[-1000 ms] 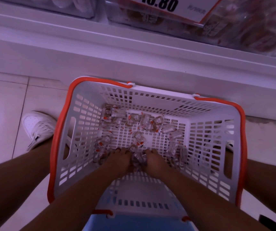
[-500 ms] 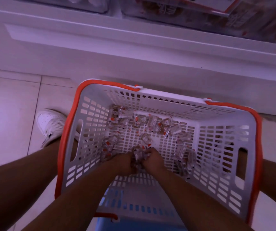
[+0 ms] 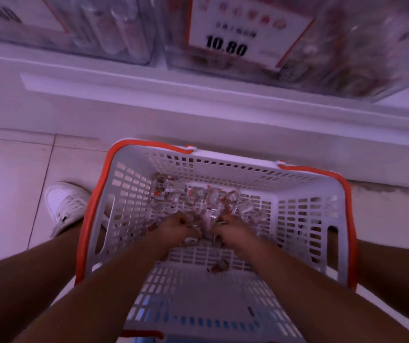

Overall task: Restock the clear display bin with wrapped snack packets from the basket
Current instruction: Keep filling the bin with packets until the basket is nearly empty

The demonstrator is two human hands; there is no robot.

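Slippery clear-wrapped snack packets (image 3: pixel 199 201) lie in the white basket (image 3: pixel 305 214), where left hand (image 3: pixel 177 227) and right hand (image 3: pixel 232 227) curl around a shared bunch, so some may spill before the far display bin (image 3: pixel 334 60).

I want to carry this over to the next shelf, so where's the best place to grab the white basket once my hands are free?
Probably the slot handholds in the basket's two side walls, one hand from each side, fingers hooked through from outside. They sit high under the orange rim, which should keep the packets level.
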